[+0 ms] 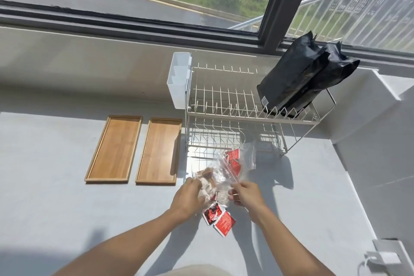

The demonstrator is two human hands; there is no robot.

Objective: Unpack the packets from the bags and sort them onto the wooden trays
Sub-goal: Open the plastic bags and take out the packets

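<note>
Left hand (187, 197) and right hand (245, 194) both pinch a crinkly clear plastic bag (218, 177) of tan packets (207, 180) above the grey desk (56, 197). Red packets (219, 217) lie just below. Two flat wooden trays (136, 150) sit left, bare. Wire rack (235, 116) behind holds glossy black pouches (302, 78).
</note>
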